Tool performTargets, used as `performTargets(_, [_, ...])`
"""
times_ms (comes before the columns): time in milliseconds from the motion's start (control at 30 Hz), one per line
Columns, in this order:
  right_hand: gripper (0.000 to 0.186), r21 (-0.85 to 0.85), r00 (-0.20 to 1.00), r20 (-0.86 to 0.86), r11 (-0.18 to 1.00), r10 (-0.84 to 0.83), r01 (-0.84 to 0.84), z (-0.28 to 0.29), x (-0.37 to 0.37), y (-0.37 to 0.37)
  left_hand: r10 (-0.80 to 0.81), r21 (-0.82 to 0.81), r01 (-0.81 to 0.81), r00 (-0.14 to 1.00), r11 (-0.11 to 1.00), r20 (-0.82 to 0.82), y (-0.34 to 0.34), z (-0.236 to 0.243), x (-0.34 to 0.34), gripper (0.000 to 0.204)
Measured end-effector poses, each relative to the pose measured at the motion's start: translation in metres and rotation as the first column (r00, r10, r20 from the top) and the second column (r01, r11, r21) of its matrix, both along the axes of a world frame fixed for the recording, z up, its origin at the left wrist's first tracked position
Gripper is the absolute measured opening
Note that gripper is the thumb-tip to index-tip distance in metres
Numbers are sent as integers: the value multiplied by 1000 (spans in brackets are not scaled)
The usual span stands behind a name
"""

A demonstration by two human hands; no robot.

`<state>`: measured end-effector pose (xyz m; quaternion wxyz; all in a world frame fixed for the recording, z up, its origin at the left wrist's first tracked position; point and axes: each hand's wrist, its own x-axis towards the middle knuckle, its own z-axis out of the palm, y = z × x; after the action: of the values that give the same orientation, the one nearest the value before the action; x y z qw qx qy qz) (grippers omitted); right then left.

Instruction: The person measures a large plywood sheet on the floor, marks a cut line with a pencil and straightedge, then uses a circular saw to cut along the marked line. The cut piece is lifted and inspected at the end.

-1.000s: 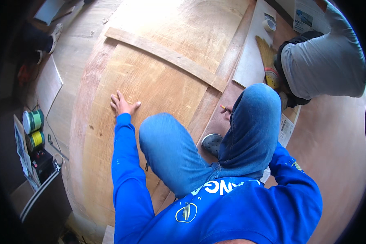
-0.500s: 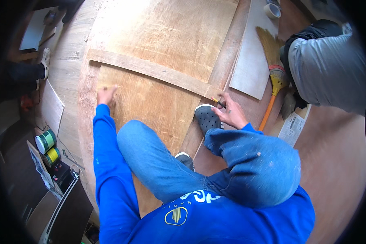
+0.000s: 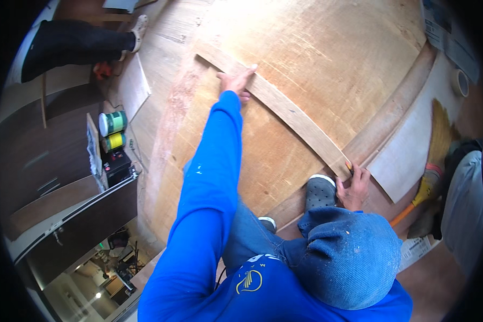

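A long wooden strip (image 3: 295, 116) lies diagonally across a large plywood sheet (image 3: 354, 75). My left hand (image 3: 233, 83) rests on the strip toward its upper end, fingers spread across it. My right hand (image 3: 353, 189) grips the lower end, a small yellow-and-orange pencil-like item (image 3: 349, 167) between its fingers, partly hidden. Beneath that end my grey perforated clog (image 3: 320, 194) shows beside my bent knee.
Another person's dark-trousered leg (image 3: 80, 45) is at upper left. Paint cans (image 3: 111, 123) stand left, above an opening (image 3: 112, 263) onto a space below. A pale board (image 3: 400, 166), tape roll (image 3: 460, 83), broom (image 3: 434, 155) and a person in grey (image 3: 464, 204) are at right.
My left hand has moved forward from the plywood onto the strip. My right hand has come from beside my knee to the strip's end. The view has shifted, showing more on the left.
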<state>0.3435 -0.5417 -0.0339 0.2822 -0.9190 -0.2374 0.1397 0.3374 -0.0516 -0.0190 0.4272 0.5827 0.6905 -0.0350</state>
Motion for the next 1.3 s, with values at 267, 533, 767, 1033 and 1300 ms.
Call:
performTargets(267, [84, -10, 999, 27, 999, -46, 46, -10, -3, -8, 57, 229, -38, 995, 973, -81, -14, -11, 14, 142])
performTargets(533, [84, -5, 996, 22, 996, -91, 92, -9, 0, -3, -1, 278, 5, 1000, 961, -17, -19, -8, 14, 107])
performTargets(767, [85, -33, 996, -12, 995, -92, 91, -12, -1, -5, -1, 314, -8, 1000, 949, 29, -24, -11, 13, 97])
performTargets(1033, [84, -38, 996, -3, 995, -93, 93, -10, 2, 0, 15, 295, -21, 1000, 955, 22, -20, -17, 13, 102])
performTargets(1300, [79, -60, 997, -13, 995, -77, 76, -7, 6, -3, 9, 200, -2, 999, 980, -31, -10, -29, 14, 138])
